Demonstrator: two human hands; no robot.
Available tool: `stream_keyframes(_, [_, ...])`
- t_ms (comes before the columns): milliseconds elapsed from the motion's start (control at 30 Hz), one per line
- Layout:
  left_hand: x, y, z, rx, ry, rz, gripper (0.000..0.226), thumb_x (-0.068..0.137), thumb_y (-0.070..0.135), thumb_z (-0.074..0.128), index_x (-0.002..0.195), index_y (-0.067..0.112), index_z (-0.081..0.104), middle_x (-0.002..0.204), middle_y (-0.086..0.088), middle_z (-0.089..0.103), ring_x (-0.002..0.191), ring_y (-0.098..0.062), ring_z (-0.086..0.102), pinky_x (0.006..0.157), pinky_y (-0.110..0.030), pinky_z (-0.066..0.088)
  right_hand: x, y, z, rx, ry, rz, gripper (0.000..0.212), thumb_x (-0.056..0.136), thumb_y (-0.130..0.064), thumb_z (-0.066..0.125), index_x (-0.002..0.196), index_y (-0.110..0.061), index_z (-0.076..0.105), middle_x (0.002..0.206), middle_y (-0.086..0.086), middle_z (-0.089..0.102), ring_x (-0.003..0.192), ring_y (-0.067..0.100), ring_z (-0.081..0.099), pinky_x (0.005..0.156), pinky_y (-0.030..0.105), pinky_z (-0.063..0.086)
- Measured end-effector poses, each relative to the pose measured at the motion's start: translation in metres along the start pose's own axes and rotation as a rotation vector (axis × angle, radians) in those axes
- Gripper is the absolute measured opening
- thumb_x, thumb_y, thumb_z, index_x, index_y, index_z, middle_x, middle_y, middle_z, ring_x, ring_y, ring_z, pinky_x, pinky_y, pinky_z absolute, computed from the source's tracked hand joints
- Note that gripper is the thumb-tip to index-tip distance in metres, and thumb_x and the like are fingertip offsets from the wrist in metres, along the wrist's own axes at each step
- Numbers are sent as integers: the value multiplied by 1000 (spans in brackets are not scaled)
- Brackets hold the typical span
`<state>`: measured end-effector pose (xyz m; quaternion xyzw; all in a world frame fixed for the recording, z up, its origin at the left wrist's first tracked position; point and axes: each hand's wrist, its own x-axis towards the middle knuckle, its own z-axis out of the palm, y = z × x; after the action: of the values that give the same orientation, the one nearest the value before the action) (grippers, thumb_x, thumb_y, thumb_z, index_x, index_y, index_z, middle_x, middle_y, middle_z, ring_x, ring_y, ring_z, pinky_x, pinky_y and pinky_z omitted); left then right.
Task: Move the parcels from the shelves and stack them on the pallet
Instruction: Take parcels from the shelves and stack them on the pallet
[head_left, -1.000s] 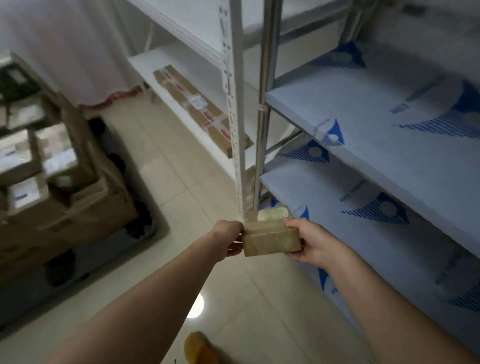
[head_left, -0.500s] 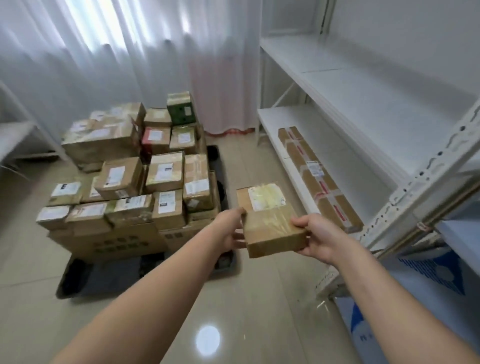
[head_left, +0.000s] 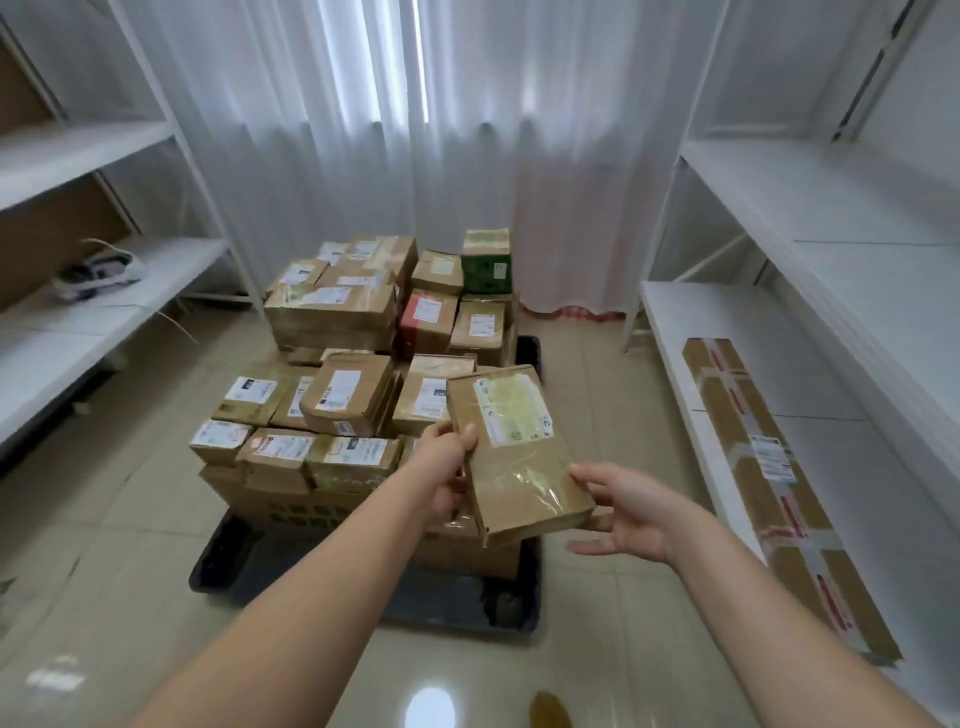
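Note:
I hold a small flat brown parcel with a taped label at chest height, over the front right of the pile. My left hand grips its left edge, thumb on top. My right hand is at the parcel's lower right corner with fingers spread and nearly straight, the thumb and one finger touching it. Below and ahead, a black pallet on the floor carries a stack of several labelled cardboard parcels. One long taped parcel lies on the low right shelf.
White shelving runs along both sides. The left shelf holds a small white and dark device with a cord. White curtains hang behind the pallet. Glossy tiled floor surrounds the pallet.
My view has swung left from the right-hand shelves to face the pallet. The parcel came along in both hands, and my right hand's fingers have loosened and spread.

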<state>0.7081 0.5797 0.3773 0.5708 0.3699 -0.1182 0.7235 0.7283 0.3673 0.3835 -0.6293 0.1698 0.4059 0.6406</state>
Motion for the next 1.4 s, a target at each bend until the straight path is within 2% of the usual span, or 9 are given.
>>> stream_keyframes(200, [72, 44, -16, -93, 193, -48, 39, 101, 23, 51, 139, 19, 46, 115, -11, 61, 94, -34, 63, 57, -45, 54, 83, -65, 18, -130, -158, 87, 23, 93, -19, 66, 115, -20, 58, 116, 12, 63, 105, 39, 65, 89, 61, 52])
stream_keyframes(400, [107, 81, -38, -147, 295, -88, 32, 100, 26, 56, 128, 10, 53, 112, -16, 62, 95, -35, 61, 64, -46, 52, 148, -124, 46, -222, -207, 133, 24, 95, -10, 61, 118, -15, 59, 114, 15, 66, 102, 33, 67, 89, 49, 56])
stream_keyframes(500, [123, 93, -63, -220, 359, -81, 46, 94, 35, 63, 133, 13, 51, 113, -16, 66, 97, -35, 64, 69, -44, 54, 179, -136, 72, -235, -199, 147, 31, 95, -8, 60, 125, -17, 58, 121, 12, 61, 109, 33, 63, 94, 48, 54])
stream_keyframes(600, [145, 102, -90, -313, 415, -49, 77, 88, 35, 71, 150, 35, 24, 111, -15, 62, 98, -36, 64, 78, -54, 56, 205, -141, 99, -216, -187, 169, 35, 95, -4, 57, 127, -18, 57, 116, 11, 62, 103, 30, 65, 87, 42, 58])
stream_keyframes(700, [167, 107, -108, -342, 405, -44, 78, 90, 31, 69, 150, 43, 20, 108, -14, 58, 100, -37, 62, 89, -60, 51, 228, -142, 117, -185, -114, 186, 36, 94, -2, 57, 127, -18, 59, 116, 12, 62, 97, 27, 64, 70, 33, 59])
stream_keyframes(800, [190, 111, -125, -354, 351, -87, 63, 94, 26, 64, 145, 37, 29, 110, -14, 61, 102, -37, 62, 88, -59, 51, 246, -142, 130, -158, -69, 238, 34, 91, -2, 60, 123, -15, 61, 115, 14, 63, 99, 30, 65, 82, 39, 58])
stream_keyframes(1067, [259, 122, -165, -392, 310, -164, 40, 101, 30, 52, 138, 23, 37, 113, -17, 62, 97, -39, 62, 70, -59, 56, 280, -156, 162, -170, -48, 245, 40, 89, -30, 70, 123, -16, 53, 119, 19, 64, 99, 38, 67, 81, 54, 58])
stream_keyframes(1267, [278, 121, -181, -352, 279, -205, 42, 99, 31, 57, 134, 15, 41, 108, -17, 63, 89, -35, 63, 62, -50, 57, 296, -155, 182, -21, -67, 228, 27, 94, -15, 62, 119, -6, 54, 108, 22, 69, 97, 41, 69, 85, 57, 55])
stream_keyframes(1400, [279, 115, -195, -332, 287, -197, 51, 95, 24, 63, 139, 17, 39, 111, -17, 60, 98, -36, 61, 70, -51, 58, 302, -153, 183, -101, -29, 249, 23, 97, -15, 57, 118, -6, 54, 102, 19, 70, 94, 38, 69, 85, 53, 55])
